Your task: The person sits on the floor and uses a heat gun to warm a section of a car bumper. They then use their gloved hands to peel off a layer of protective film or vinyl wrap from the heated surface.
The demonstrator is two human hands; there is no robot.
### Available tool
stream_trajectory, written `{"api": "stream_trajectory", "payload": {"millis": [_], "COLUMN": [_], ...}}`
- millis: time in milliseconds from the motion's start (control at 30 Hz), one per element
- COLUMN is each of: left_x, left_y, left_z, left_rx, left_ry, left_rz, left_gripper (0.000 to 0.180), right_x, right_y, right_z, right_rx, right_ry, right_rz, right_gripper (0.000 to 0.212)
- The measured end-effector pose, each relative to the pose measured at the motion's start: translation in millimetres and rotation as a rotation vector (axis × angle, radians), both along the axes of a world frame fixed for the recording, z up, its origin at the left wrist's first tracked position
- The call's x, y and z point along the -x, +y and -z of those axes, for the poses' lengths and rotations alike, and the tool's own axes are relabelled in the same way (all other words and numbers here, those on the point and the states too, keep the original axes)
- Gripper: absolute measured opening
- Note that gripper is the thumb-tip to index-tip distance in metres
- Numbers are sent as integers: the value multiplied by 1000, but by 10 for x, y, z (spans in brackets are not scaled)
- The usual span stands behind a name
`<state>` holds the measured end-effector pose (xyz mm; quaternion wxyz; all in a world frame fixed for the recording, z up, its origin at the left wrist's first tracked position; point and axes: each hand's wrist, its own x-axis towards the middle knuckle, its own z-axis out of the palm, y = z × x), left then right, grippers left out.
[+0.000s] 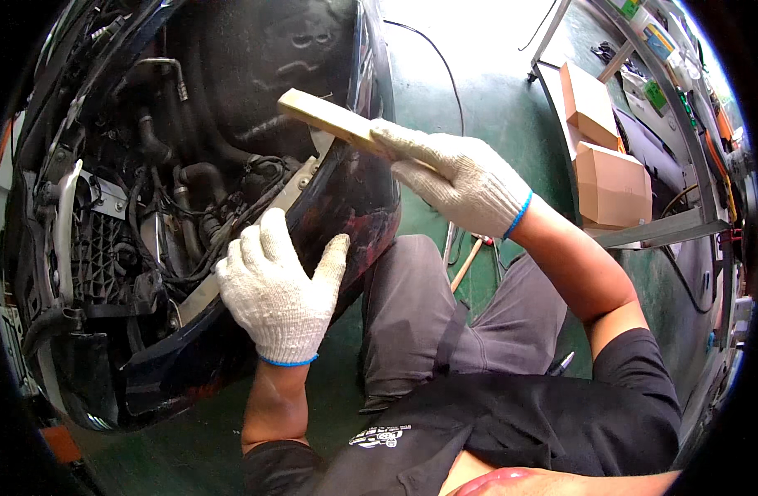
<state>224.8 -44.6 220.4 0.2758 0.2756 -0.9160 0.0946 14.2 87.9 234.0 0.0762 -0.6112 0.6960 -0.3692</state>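
Observation:
My right hand (pixel 466 174), in a white knit glove with a blue cuff, is closed around one end of a flat, pale yellowish wooden-looking bar (pixel 325 114). The bar's free end points up and left, over the edge of a dark car body panel (pixel 333 194). My left hand (pixel 275 285), gloved alike, lies on the panel's edge with fingers spread and thumb apart. It holds nothing. Scuffed, reddish marks show on the panel's side. Beside my left hand is the opened vehicle bay (pixel 188 190), full of hoses, wiring and metal brackets.
A tool with a wooden handle (pixel 467 264) lies on the green floor (pixel 494 112) between my legs. Cardboard boxes (pixel 613 186) sit on a metal rack (pixel 668 227) at the right. A black cable (pixel 441 62) trails across the floor beyond the car.

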Motion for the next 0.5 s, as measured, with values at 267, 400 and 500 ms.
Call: {"api": "stream_trajectory", "payload": {"millis": [267, 400, 500], "left_x": [9, 49, 26], "left_y": [36, 69, 54], "left_z": [12, 38, 8], "left_rx": [0, -20, -45], "left_ry": [2, -35, -45], "left_rz": [-6, -20, 11], "left_gripper": [65, 66, 55], "right_x": [34, 68, 523], "right_y": [-43, 28, 141], "right_z": [108, 334, 354], "right_rx": [116, 262, 285], "right_ry": [-10, 32, -291], "right_rz": [40, -132, 234], "right_gripper": [44, 45, 46]}}
